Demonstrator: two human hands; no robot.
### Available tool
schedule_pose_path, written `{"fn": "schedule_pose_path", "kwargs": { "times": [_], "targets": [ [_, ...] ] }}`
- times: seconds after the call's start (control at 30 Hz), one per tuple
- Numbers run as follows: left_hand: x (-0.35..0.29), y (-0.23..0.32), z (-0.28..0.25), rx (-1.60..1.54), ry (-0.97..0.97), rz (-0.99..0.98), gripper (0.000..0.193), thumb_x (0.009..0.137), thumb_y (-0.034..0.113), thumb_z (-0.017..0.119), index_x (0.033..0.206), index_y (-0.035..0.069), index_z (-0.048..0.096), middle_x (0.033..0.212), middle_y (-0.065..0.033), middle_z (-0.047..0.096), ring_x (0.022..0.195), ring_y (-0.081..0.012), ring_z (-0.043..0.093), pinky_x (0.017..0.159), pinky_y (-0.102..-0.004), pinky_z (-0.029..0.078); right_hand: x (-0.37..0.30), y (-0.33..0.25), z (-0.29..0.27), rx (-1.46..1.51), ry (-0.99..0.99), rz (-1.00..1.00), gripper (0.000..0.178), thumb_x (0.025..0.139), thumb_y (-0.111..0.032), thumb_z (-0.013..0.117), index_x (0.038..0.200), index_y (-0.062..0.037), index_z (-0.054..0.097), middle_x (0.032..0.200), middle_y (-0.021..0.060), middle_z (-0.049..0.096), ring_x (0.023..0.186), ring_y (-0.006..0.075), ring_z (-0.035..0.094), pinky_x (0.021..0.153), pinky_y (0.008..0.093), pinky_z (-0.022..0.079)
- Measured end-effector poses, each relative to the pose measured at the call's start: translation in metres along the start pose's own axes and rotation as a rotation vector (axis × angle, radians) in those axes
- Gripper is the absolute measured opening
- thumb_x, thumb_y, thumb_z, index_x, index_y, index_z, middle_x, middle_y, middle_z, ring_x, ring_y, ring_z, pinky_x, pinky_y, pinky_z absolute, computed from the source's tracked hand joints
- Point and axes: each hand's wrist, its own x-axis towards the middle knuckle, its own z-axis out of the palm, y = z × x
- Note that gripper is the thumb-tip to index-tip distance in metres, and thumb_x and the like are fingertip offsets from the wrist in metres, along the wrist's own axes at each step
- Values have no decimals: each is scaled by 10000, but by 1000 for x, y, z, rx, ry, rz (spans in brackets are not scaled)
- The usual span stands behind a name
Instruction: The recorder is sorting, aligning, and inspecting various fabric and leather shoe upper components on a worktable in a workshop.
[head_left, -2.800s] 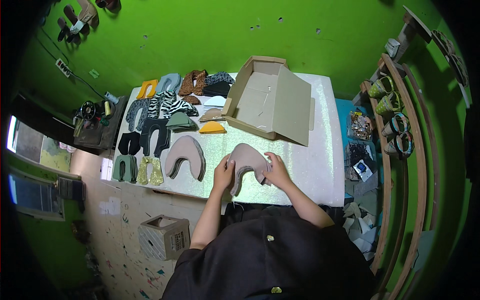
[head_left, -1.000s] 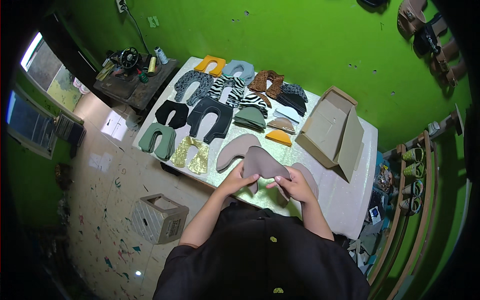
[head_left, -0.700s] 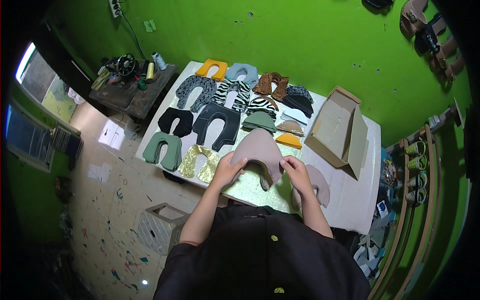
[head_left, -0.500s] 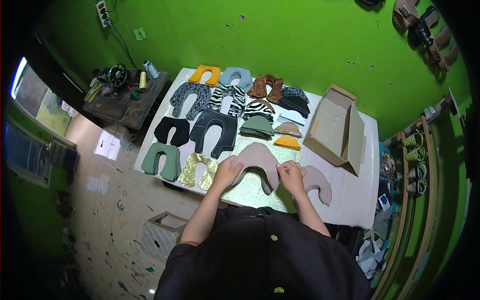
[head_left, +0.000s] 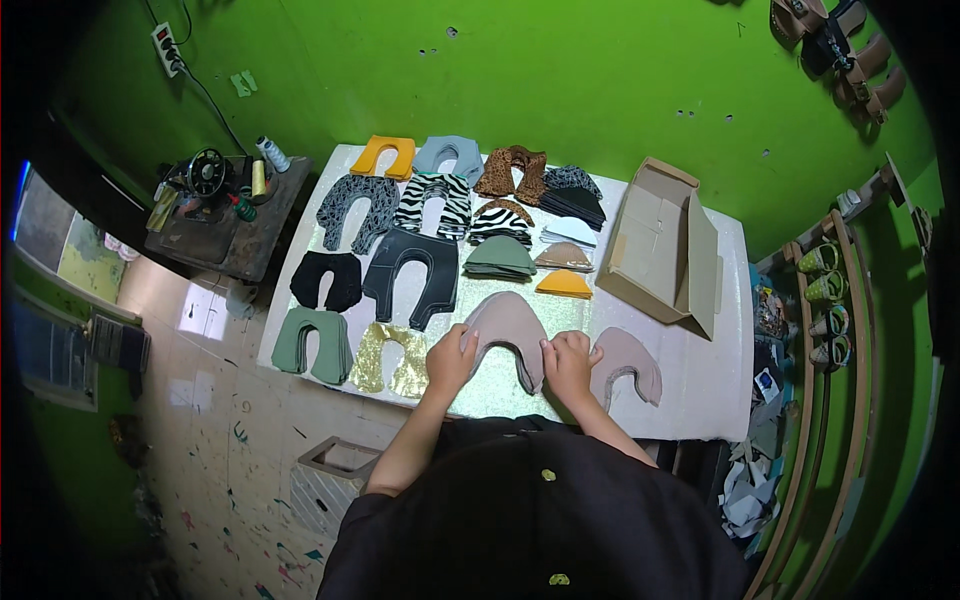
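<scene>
Footwear workshop: sewing machine point(head_left: 207, 175), racked sandals point(head_left: 824, 289)

A wooden rack point(head_left: 863, 345) holds 4 sandals point(head_left: 821, 258) near the green wall point(head_left: 570, 70).

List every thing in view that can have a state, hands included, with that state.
Left hand, on the left side of the pink stack
Right hand, curled, at that stack's right side
Pink stack, resting or raised: cannot tell
Second pink stack, lying on the table
Cardboard box, open
Green half-moons, piled
Yellow half-moons, piled
Sewing machine, running or not: cannot tell
</scene>
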Motion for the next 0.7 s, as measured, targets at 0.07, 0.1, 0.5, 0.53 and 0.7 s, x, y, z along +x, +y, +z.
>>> {"fn": "schedule_pose_path", "kwargs": {
  "times": [0.07,0.1,0.5,0.53,0.7],
  "targets": [
    [-3,-1,6,21,23,19,278,865,307,562,958,48,604,847,-189,648,746,-369,626,640,-419,483,-2,3,2,-27,-32,18,225,855,-264,570,776,-68,651,938,54,580,1038,240,460,913,594,213],
    [-3,-2,8,41,47,40,278,864,307,564,955,48,608,856,-185,649,749,-366,627,642,-415,485,-3,4,4,-54,-61,36,221,853,-261,574,774,-68,649,938,53,580,1036,239,460,909,594,215],
    [-3,3,11,68,84,-34,271,847,308,588,894,43,614,846,-172,654,738,-352,633,638,-410,486,-2,11,9,-44,-116,58,225,842,-276,583,767,-76,655,939,46,587,1042,241,460,903,585,219],
    [-3,2,11,70,80,-32,271,847,308,588,894,43,614,846,-172,654,738,-352,633,638,-410,486,-3,12,11,-43,-116,62,225,842,-276,583,767,-76,655,939,46,587,1042,241,460,903,585,219],
    [-1,5,10,190,98,57,224,829,285,596,875,65,603,820,-125,642,764,-326,595,686,-413,459,0,11,5,1,-155,112,216,791,-287,621,908,-107,647,995,71,578,1056,257,461,915,552,231]
  ]
}}
